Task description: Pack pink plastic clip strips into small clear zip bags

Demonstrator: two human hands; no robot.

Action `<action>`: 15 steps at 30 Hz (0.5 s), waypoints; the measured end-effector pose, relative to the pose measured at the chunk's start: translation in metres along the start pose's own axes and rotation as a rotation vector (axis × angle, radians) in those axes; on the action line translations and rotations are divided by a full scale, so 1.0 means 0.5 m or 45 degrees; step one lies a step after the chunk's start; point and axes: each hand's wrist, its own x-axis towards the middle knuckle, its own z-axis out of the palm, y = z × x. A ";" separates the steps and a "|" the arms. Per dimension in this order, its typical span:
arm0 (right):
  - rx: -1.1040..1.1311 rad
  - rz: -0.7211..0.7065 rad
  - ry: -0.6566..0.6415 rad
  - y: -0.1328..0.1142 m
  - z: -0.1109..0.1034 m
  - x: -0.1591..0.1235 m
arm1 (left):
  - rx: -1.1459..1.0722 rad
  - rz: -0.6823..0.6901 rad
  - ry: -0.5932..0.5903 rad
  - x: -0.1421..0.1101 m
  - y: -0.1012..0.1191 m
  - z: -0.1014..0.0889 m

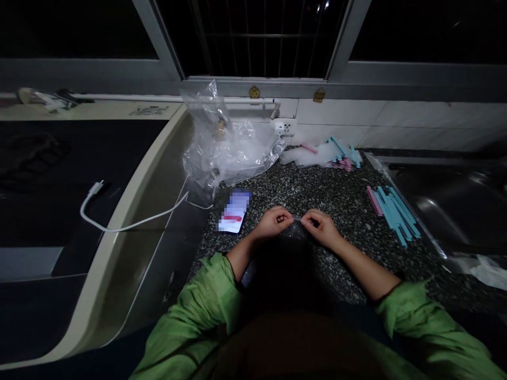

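My left hand (274, 220) and my right hand (321, 227) face each other over the dark speckled counter. Between their fingertips stretches the edge of a piece of thin clear plastic (297, 218), pinched at both ends. It looks like a small bag, but its lower part is faint and lost in shadow. To the left of my left hand lies a lit phone (234, 211). Right of my right hand is a loose row of flat blue sticks (396, 214), with pink sticks (374, 201) along its left side.
A large crumpled clear bag (237, 153) stands by the wall. Near it, blue and pink pieces rest on clear plastic packaging (312, 156). A metal sink (455, 211) borders the counter on the right. On the left, a white cable (130, 228) crosses a washing machine (119, 211).
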 end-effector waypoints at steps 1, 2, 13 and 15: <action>0.013 0.023 0.032 0.001 -0.001 0.000 | 0.001 -0.011 -0.023 0.000 0.000 0.001; 0.026 0.052 0.072 0.002 -0.003 0.001 | 0.006 -0.020 -0.050 0.000 0.001 0.002; 0.142 0.265 0.347 0.000 -0.021 0.006 | 0.116 -0.033 -0.142 0.003 -0.003 0.002; 0.140 0.257 0.365 0.000 -0.021 0.006 | 0.126 -0.036 -0.139 0.003 0.000 0.001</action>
